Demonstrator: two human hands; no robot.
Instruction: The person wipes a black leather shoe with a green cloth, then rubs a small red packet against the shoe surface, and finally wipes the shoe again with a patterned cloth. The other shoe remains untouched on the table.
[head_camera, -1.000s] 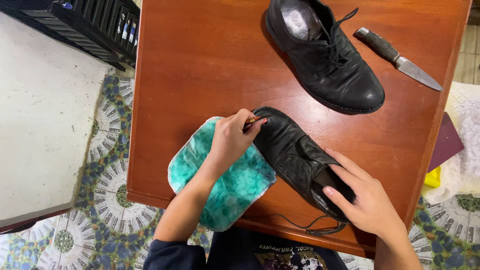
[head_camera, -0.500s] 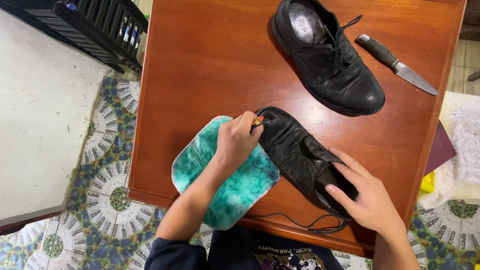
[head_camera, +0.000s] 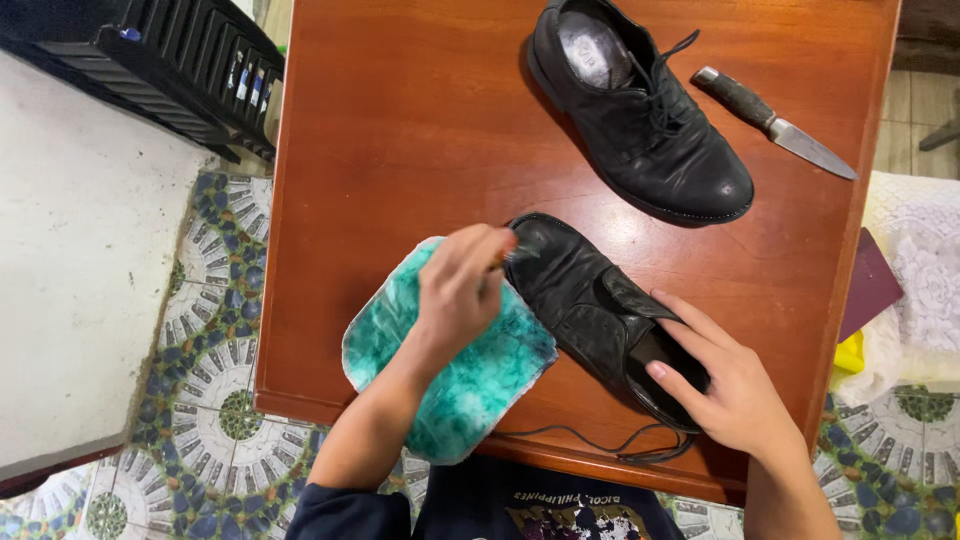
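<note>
While my right hand clasps the unlaced black shoe and my left hand pinches a small tool at its toe, the green cloth lies beneath, the second shoe and knife well apart.

The counter is reddish wood with a smooth, semi-gloss finish. Both black shoes, near and far, look like creased, dull leather. The teal cloth is soft and mottled. The knife has a bare metal blade and a rough, dark handle.
</note>
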